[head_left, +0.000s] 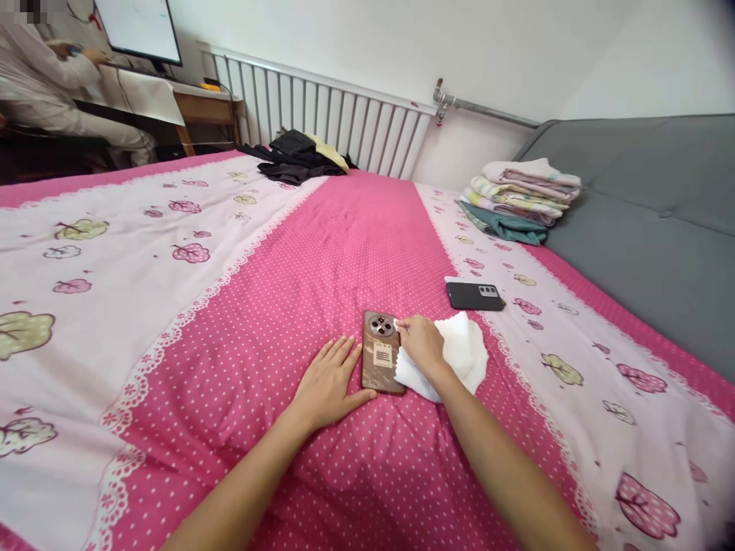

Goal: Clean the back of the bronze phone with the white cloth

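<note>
A brown rectangular phone with a round camera module [382, 353] lies face down on the pink polka-dot bed sheet [344, 245], between the two hands. Its long axis runs away from the person, camera end farthest, with a pale label at mid-back. The left hand [327, 383] rests flat and spread on the sheet just left of the phone, thumb touching its lower left edge. The right hand [422, 344] pinches a white crumpled cloth [462, 352] and presses it against the phone's upper right edge, beside the camera. A black slim phone [474, 295] lies beyond, near the cloth, long axis left to right.
</note>
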A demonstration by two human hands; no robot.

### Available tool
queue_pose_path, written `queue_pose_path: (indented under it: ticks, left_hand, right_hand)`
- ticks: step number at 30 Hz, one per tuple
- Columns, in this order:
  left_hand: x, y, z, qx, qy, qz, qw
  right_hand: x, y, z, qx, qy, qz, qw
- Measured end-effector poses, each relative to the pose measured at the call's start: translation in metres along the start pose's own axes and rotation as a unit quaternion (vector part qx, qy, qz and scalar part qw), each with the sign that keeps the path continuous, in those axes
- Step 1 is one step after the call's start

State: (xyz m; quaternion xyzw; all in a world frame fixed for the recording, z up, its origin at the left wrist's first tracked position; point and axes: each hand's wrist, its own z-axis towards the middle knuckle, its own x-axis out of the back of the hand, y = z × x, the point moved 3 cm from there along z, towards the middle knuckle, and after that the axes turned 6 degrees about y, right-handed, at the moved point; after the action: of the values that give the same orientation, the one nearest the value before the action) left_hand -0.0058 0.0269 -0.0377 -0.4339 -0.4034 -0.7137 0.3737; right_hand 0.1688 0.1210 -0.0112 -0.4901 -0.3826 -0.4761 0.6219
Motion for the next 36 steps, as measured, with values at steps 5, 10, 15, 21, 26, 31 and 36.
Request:
queue_pose_path:
  ticks: [5,10,15,21,26,31,36]
  left_hand:
    - [-0.002,-0.001,0.000,0.005,-0.016,0.000,1.000]
    - [-0.001,-0.001,0.000,0.007,-0.009,-0.005,1.000]
    - [0.001,0.001,0.000,0.009,-0.013,-0.017,1.000]
    - [0.003,0.003,0.000,0.014,-0.018,-0.025,0.999]
    - [0.003,0.003,0.000,0.014,-0.018,-0.021,1.000]
    - [0.002,0.003,0.000,0.015,-0.019,-0.019,1.000]
    - [0.001,0.002,-0.001,0.011,-0.012,-0.018,1.000]
  right_hand:
    - [-0.002,0.000,0.005,0.007,-0.002,-0.014,1.000]
    - [-0.009,-0.008,0.022,0.039,0.003,-0.019,0.999]
    - [-0.014,-0.023,0.036,0.086,-0.006,-0.018,0.996]
    - [-0.019,-0.045,0.044,0.140,-0.034,-0.016,0.989]
    - [-0.020,-0.054,0.043,0.189,-0.054,-0.016,0.980]
    - [-0.017,-0.059,0.035,0.240,-0.061,-0.015,0.969]
    - [-0.013,-0.063,0.018,0.270,-0.061,-0.018,0.961]
